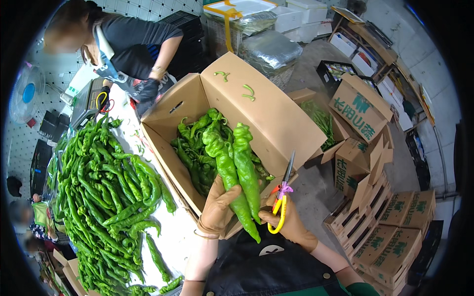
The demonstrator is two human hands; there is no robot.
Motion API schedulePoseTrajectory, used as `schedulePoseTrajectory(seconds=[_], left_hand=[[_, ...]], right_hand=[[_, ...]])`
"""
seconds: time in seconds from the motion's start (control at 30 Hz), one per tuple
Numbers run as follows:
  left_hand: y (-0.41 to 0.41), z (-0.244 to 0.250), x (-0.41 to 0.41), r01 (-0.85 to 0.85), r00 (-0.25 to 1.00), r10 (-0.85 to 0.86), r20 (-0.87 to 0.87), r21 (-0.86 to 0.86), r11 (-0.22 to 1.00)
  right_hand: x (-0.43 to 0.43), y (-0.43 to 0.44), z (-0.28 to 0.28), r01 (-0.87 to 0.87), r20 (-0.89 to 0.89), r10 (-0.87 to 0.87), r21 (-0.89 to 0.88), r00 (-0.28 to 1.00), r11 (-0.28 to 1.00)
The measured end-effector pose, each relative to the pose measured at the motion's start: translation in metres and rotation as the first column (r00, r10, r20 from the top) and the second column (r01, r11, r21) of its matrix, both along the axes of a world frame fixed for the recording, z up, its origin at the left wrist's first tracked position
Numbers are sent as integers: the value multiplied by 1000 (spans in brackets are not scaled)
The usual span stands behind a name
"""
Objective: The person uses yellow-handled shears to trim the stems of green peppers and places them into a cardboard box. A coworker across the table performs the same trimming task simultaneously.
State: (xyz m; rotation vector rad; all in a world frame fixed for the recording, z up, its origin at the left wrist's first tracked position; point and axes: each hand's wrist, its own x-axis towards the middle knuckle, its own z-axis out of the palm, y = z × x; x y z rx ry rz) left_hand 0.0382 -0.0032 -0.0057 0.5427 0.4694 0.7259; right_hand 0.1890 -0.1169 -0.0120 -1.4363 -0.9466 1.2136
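My gloved left hand (218,209) is closed around a long green pepper (226,166), whose tip points down towards my apron. Beside it, a second green pepper (245,162) has its lower end at the fingers of my gloved right hand (289,222). Yellow-handled scissors (279,207) with a purple tie also sit in that right hand, blades pointing up. Both peppers are over an open cardboard box (163,148) holding more green peppers (192,159). Left of the box, a large heap of green peppers (111,196) lies on a white table (170,236).
Across the table a co-worker (129,48) in dark gloves has red-and-yellow scissors (103,101) near a scale (86,101). Stem bits (249,92) lie on the box flap. At right stand opened cartons (361,107), a wooden pallet (344,229) and stacked cartons (392,248).
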Motion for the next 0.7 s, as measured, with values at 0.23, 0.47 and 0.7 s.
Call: schedulePoseTrajectory(seconds=[0.23,0.47,0.7], left_hand=[[1,-9,-13,75,973,-79,218,29,997],[1,0,-15,92,991,-94,94,24,995],[-4,-7,-18,32,998,-32,56,-7,999]], right_hand=[[-3,1,4,17,119,-26,75,993,997],[-2,-7,-9,40,107,-49,84,993,996],[-6,-10,-15,112,-11,-111,105,994,988]])
